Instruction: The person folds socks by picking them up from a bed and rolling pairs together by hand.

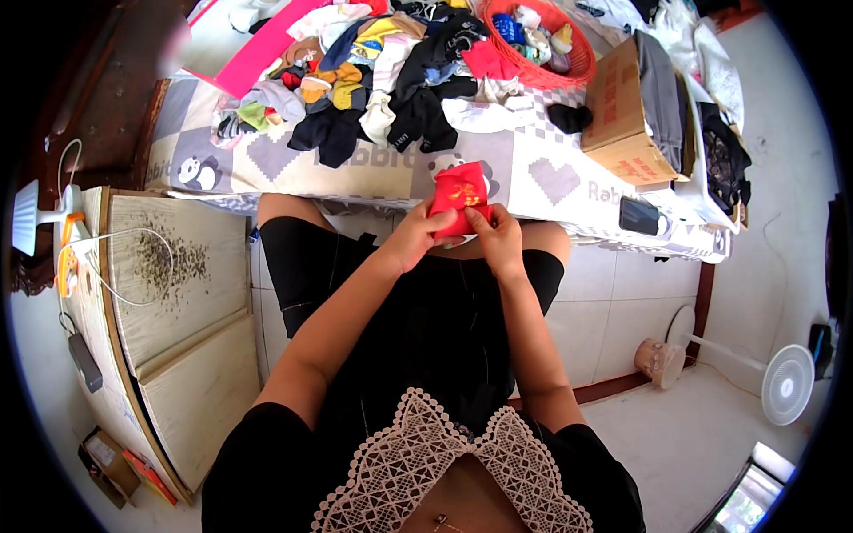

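Currently a red bundle [460, 188] with gold markings is held between the person's two hands, above the lap and at the near edge of the cloth-covered desk [373, 182]; whether it also touches the cloth cannot be told. The left hand [414, 236] grips its lower left side, thumb across the front, and the right hand [499, 242] pinches its lower right corner, so the fingers of both are closed on it, though those behind it are hidden. Its upper part stands clear of the fingers, over a printed panda on the cloth. Beyond the hands, a heap of mixed clothes [391, 62] spreads over the left and middle of the desk, with black pieces nearest the person. A red basket [586, 67] with small rolled pieces inside stands just behind the heap's right end. To the right, a black piece of cloth [569, 117] lies beside a cardboard box [616, 111], which holds folded grey fabric [659, 98]. A dark phone [640, 215] lies near the desk's front edge, below the box, well apart from the right hand
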A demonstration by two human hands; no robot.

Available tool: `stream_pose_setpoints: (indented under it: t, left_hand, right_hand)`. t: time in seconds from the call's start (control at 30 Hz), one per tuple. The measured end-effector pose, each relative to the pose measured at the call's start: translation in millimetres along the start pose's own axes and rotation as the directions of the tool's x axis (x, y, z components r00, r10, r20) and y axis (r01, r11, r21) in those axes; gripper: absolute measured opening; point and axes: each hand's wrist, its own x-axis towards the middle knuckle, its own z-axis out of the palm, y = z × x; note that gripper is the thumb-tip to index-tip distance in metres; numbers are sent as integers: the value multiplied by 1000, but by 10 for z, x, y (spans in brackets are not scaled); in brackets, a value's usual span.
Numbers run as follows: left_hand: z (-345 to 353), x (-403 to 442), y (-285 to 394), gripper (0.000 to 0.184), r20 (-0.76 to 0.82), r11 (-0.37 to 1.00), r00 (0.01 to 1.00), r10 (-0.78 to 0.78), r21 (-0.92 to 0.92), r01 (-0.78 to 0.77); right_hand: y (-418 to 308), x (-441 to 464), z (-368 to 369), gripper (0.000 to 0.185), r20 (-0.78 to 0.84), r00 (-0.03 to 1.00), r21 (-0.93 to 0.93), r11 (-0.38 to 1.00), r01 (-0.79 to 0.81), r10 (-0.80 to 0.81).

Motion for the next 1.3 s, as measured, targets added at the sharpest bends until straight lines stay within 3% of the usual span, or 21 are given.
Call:
stream_pose_setpoints:
  t: [0.03,0.07,0.1,0.13,0.2,0.27,0.3,0.43,0.5,0.6,0.67,0.73,0.8,0.9,0.93,1.0,1.03,1.1,1.13,1.2,1.3]
  left_hand:
    - [-4,5,10,41,-1,1000,1000,0,0,0]
    - [-10,13,18,39,-10,978,997,80,196,-77]
    - [1,14,30,37,-3,912,987,160,384,-147]
    - [32,13,21,37,-3,912,987,160,383,-147]
    - [106,3,-2,29,-117,933,952,281,267,-242]
    - [8,24,-89,24,-92,931,964,249,296,-213]
    - [19,17,-76,20,-65,928,974,217,323,-185]
    - [41,-9,-36,19,-12,950,988,157,276,-147]
    - [12,17,-22,24,-126,989,992,20,151,-1]
    - [74,-54,51,35,-123,995,988,-97,-9,97]
    - [179,-120,146,38,-39,994,998,-58,-91,55]
    - [225,-122,145,41,45,984,999,-16,-176,23]
    - [222,-92,106,44,25,992,996,84,96,-86]
    - [94,-26,25,44,-34,982,996,86,172,-79]
    - [70,13,-24,44,-33,982,996,86,172,-79]
    - [106,74,-87,41,-48,965,972,231,-112,-235]
    - [152,72,-99,41,-48,966,972,230,-111,-234]
    - [239,32,-115,35,-84,925,992,97,-360,-121]
    - [221,27,-133,35,-85,925,992,98,-359,-122]
    - [183,38,-183,34,-106,969,969,222,-85,-231]
    - [138,49,-175,34,-118,960,953,279,8,-280]
  right_hand:
    - [40,3,3,28,39,997,-136,988,71,-66]
    - [81,1,42,28,39,997,-136,988,70,-66]
    - [98,-11,106,29,-14,983,21,983,185,-184]
    - [107,-25,137,30,-86,953,171,938,302,-291]
    - [31,-64,109,35,-57,986,244,955,168,-158]
    - [-127,-95,68,33,183,983,649,752,-116,-6]
    - [-137,-102,38,31,276,961,696,684,-218,24]
    - [-166,-104,-14,22,334,942,690,691,-217,-37]
    - [-25,-46,55,17,72,957,382,894,233,-280]
    - [77,7,85,17,-27,936,277,897,344,-351]
    - [97,24,55,16,-51,975,393,893,218,-216]
    - [-106,-20,-27,16,43,986,677,721,-146,160]
    - [-66,-19,-8,16,53,986,683,714,-152,159]
    - [52,-60,86,14,-47,993,572,812,116,-109]
    - [96,-59,102,14,-48,993,572,812,117,-109]
    - [145,-65,175,15,-89,950,508,806,303,-300]
    - [152,-84,211,16,-11,976,638,750,174,-217]
    - [163,-128,294,17,-14,974,627,756,186,-227]
    - [160,-148,328,18,-18,971,616,762,200,-239]
    - [138,-178,329,20,-32,969,595,775,214,-243]
    - [84,-188,259,21,-15,970,546,811,211,-243]
